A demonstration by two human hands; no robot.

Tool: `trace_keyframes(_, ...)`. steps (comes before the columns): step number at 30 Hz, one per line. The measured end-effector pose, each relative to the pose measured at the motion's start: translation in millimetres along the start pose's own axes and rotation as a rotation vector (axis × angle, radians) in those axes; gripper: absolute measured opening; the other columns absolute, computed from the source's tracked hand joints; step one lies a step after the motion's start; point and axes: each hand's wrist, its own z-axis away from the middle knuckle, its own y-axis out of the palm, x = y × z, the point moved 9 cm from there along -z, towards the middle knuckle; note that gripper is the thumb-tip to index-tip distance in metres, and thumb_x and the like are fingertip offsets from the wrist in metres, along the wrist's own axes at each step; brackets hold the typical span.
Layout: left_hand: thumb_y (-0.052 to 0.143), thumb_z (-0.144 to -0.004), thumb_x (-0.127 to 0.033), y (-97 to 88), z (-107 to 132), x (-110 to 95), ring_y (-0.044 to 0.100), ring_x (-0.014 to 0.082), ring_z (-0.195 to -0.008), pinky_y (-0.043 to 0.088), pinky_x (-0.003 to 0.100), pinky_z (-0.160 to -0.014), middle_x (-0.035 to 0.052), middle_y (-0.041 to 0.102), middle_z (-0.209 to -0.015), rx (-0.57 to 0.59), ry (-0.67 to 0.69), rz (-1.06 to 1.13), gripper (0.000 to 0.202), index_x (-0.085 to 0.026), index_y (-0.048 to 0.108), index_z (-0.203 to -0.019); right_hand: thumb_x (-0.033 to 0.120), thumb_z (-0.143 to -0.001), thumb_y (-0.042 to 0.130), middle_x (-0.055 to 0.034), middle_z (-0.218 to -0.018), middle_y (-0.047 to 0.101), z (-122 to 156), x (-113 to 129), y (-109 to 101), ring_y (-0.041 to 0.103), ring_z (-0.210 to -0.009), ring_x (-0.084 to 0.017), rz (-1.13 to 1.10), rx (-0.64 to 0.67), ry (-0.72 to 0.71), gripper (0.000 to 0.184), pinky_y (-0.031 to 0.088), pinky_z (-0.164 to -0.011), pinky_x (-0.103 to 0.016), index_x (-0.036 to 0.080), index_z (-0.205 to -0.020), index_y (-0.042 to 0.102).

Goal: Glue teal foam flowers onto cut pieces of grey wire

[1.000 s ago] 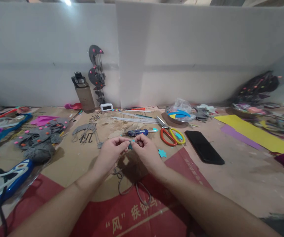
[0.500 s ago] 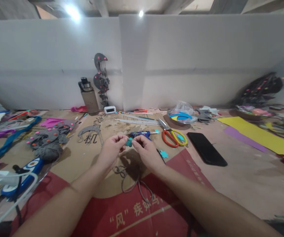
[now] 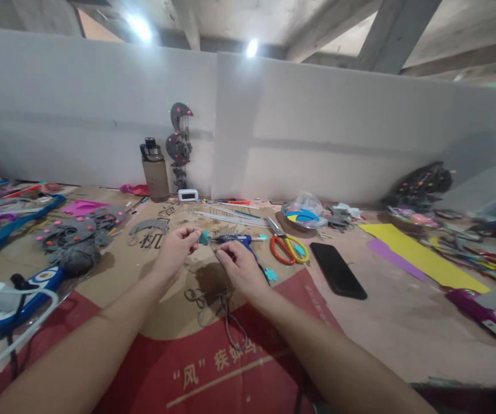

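My left hand (image 3: 178,253) is closed in a pinch on a small teal cutout piece (image 3: 203,237), held just above the cardboard. A short gap to the right, my right hand (image 3: 241,265) has its thumb and forefinger pressed together; anything between them is too small to make out. A blue glue gun (image 3: 248,242) lies right behind my right hand and is partly covered by it. Below both hands a thin grey cord (image 3: 231,328) lies in loose loops. To the right rest a teal flower-shaped cutout (image 3: 271,275) and scissors (image 3: 289,247) with red and yellow handles.
A black phone (image 3: 338,270) lies to the right, before yellow sheet material (image 3: 420,256). Grey pinned pieces (image 3: 79,230) and a blue power strip (image 3: 26,302) are at left. A bottle (image 3: 156,175) stands near the white board (image 3: 300,126). Red-printed cardboard (image 3: 153,374) covers the front.
My hands have drawn apart: the right has let go of the teal piece, which stays in the left. The view has tilted up and turned to the right.
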Motion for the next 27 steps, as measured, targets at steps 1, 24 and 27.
trace_keyframes(1, 0.071, -0.063, -0.039, 0.1, 0.2, -0.6, 0.039, 0.0054, -0.047, 0.028, 0.02, -0.048, -0.0044, 0.051, -0.054, -0.004, 0.001, 0.0, 0.028, -0.014, 0.062, -0.072, 0.029, -0.087, 0.048, -0.0026, -0.083, 0.06, -0.8, -0.1, -4.1, 0.054, -0.081, -0.016, -0.003, -0.038, -0.005, 0.016, 0.041, -0.076, -0.028, 0.019, -0.081, 0.06)
trace_keyframes(24, 0.07, -0.064, -0.034, 64.7, 4.4, -15.6, 0.039, 0.0055, -0.044, 0.025, 0.02, -0.044, -0.0034, 0.05, -0.05, 0.091, 0.024, 0.158, 0.023, -0.013, 0.061, -0.069, 0.03, -0.074, 0.057, 0.0036, -0.064, 0.051, -14.9, -17.3, -18.1, 0.044, -0.055, -0.009, -0.47, -0.084, 0.161, 0.013, 0.038, -0.052, -0.022, 0.018, -0.077, 0.053)
trace_keyframes(27, 0.071, -0.066, -0.033, 69.6, 7.4, -9.4, 0.043, 0.0058, -0.047, 0.032, 0.02, -0.048, -0.0013, 0.055, -0.055, 0.181, -0.018, 0.228, 0.023, -0.012, 0.061, -0.07, 0.031, -0.073, 0.058, 0.0038, -0.063, 0.051, -14.3, -23.8, -17.8, 0.043, -0.052, -0.008, -0.546, -0.091, 0.21, 0.014, 0.036, -0.05, -0.022, 0.018, -0.072, 0.053)
